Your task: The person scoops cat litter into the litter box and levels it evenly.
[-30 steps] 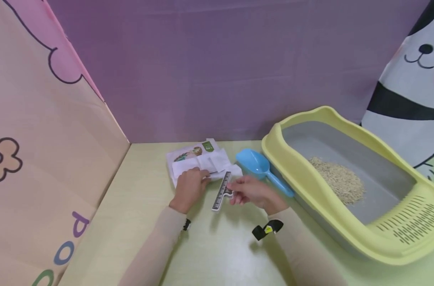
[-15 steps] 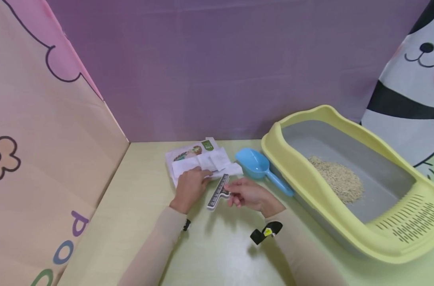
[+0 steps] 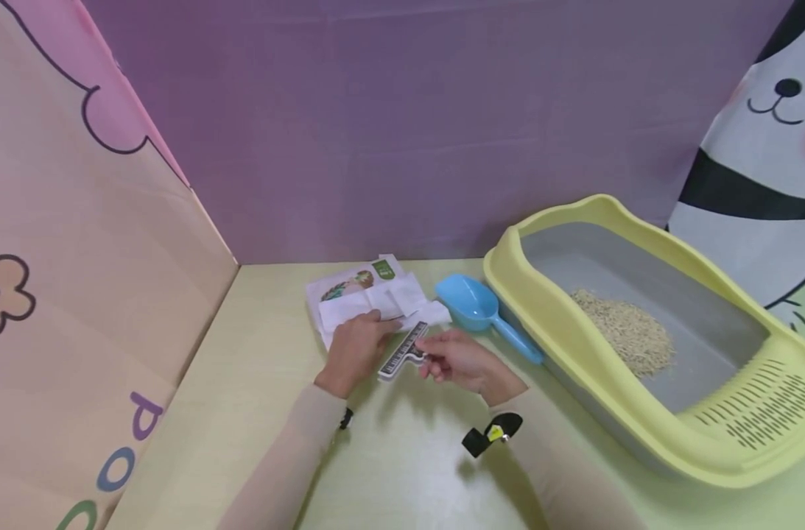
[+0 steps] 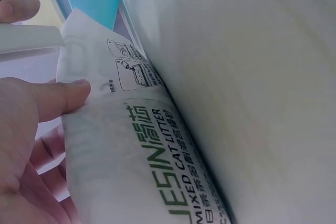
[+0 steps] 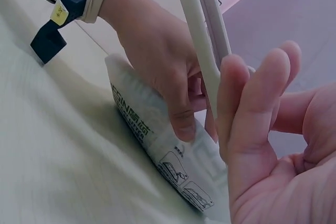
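A white cat litter bag (image 3: 341, 291) lies on the table with its top folded over. My left hand (image 3: 354, 355) pinches the bag's edge; in the left wrist view, the thumb presses the printed face of the bag (image 4: 115, 150) and the other fingers are behind it. Just to the right, my right hand (image 3: 467, 364) pinches a bag clip (image 3: 402, 353) with a piano-key pattern by its handle. The clip hangs slanted in the air beside the left fingers. From the right wrist view, a narrow gap shows between the two bars of the clip (image 5: 197, 30).
Right of the bag lies a blue scoop (image 3: 471, 303), its handle along the litter box. The yellow-rimmed litter box (image 3: 568, 302) fills the right side, with a heap of pellets (image 3: 626, 335) inside. A purple backdrop (image 3: 389, 132) stands behind the table.
My right hand has shifted slightly left, and the clip has turned to a flatter slant, its lower end now nearer the left hand. The left hand keeps its place on the bag.
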A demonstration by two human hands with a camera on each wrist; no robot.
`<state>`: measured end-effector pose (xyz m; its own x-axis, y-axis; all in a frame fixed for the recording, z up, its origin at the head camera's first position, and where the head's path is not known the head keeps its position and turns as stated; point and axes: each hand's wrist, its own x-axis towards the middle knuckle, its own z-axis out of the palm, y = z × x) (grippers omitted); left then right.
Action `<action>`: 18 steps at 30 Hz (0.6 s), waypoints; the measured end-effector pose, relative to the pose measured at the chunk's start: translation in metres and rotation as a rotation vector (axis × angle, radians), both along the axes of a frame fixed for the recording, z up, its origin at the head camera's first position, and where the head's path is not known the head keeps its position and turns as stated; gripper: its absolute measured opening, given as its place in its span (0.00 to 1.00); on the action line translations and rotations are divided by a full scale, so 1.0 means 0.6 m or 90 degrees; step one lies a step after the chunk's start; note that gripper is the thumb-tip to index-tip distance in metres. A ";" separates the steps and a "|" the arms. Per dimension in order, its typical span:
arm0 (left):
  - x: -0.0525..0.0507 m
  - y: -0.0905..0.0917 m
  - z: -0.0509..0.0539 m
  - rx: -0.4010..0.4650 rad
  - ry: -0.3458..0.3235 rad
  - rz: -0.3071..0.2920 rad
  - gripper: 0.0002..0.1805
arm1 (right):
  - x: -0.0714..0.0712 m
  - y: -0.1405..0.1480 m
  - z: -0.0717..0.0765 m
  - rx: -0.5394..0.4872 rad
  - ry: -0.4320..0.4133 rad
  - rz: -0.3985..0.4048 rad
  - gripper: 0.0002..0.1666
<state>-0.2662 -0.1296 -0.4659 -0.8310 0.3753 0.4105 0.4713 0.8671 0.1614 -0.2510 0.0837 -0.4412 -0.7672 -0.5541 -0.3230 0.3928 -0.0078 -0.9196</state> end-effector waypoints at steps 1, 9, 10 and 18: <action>0.000 0.000 0.000 -0.002 0.000 -0.002 0.13 | 0.000 0.000 -0.002 0.000 -0.003 -0.003 0.12; 0.002 -0.002 0.000 -0.010 -0.004 -0.030 0.13 | -0.005 -0.006 -0.024 -0.004 -0.002 -0.045 0.13; 0.002 -0.002 -0.001 -0.009 -0.007 -0.034 0.13 | -0.006 -0.006 -0.026 -0.003 0.000 -0.049 0.14; 0.003 -0.004 -0.001 -0.002 -0.026 -0.059 0.14 | -0.011 -0.005 -0.036 -0.016 0.003 -0.079 0.15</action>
